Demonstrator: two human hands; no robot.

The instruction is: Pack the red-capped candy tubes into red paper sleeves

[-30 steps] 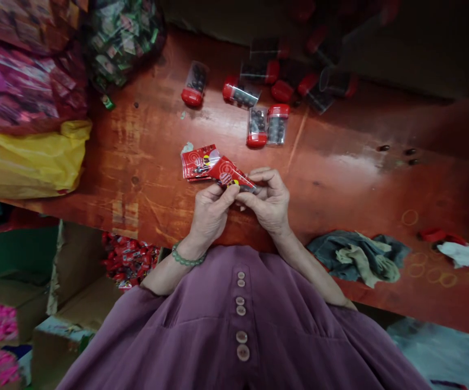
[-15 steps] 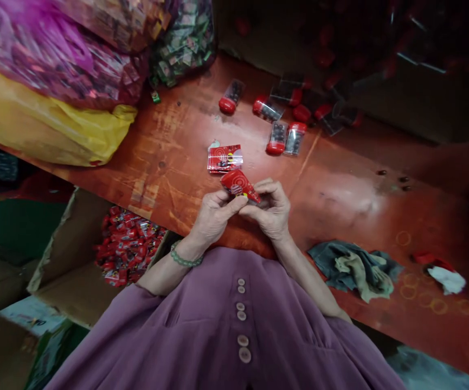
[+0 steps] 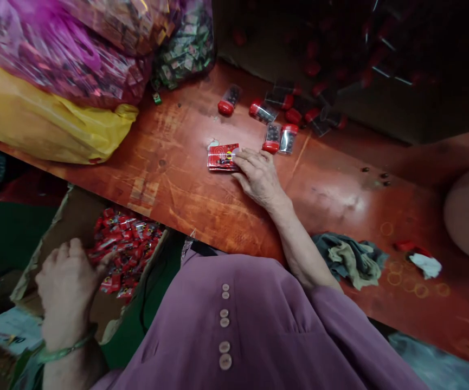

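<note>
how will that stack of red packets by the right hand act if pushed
The red packets look thin and flat, so they are probably light and somewhat bendy. Their glossy look suggests slipperiness. With edges showing unevenly, they might slide apart.

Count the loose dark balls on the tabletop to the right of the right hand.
3: beyond the crumpled cloth, the leftmost ball lies apart; the far ball and the near ball sit close together to its right. No others show, though shadow could hide some.

Two hands (image 3: 258, 176); one packet stack (image 3: 220, 157); three balls (image 3: 365, 169); perhaps nine tabletop jars (image 3: 288, 140).
</note>
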